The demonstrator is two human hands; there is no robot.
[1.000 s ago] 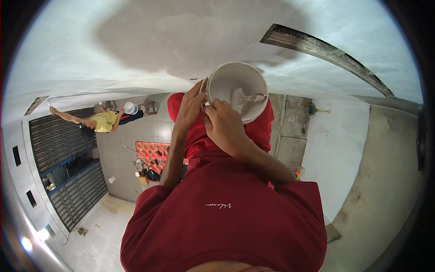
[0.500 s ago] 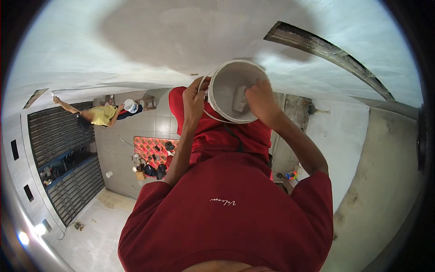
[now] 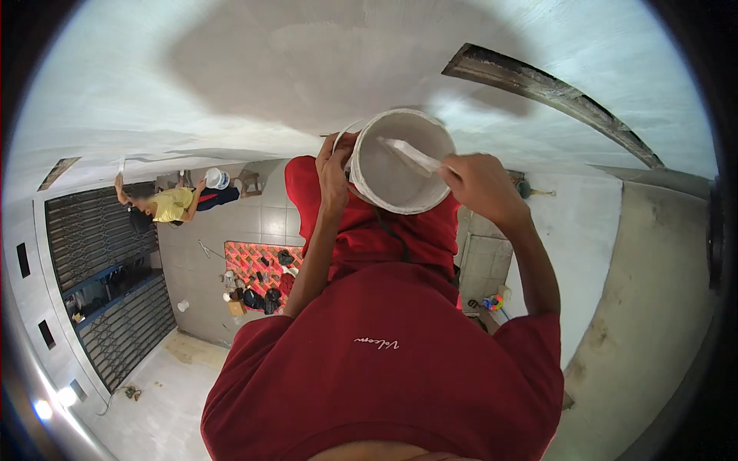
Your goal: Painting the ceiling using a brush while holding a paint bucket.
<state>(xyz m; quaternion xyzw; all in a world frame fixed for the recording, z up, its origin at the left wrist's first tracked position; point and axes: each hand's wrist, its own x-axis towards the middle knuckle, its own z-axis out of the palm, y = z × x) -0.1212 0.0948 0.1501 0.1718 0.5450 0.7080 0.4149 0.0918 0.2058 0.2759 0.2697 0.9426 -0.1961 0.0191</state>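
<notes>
In front of my body a white bucket (image 3: 375,170) with pale residue on its inner wall is tipped so that I look into it. My left hand (image 3: 336,165) is closed on its left rim, beside the thin wire-like handle. My right hand (image 3: 486,188) is at the right rim, its fingers closed on a whitened paintbrush (image 3: 413,156). The brush slants up and left across the bucket's mouth. How much paint lies at the bottom I cannot make out.
A pale wall (image 3: 323,69) rises ahead, with a long dark opening (image 3: 553,88) at upper right. At left a person in yellow (image 3: 173,205) holds another bucket (image 3: 217,178) and reaches to the wall. Below lie a red patterned mat (image 3: 246,261) with several items and a stool (image 3: 250,182).
My right hand has come out of the bucket to its right rim, lifting and turning the paintbrush. The person at left has moved their raised arm to the right.
</notes>
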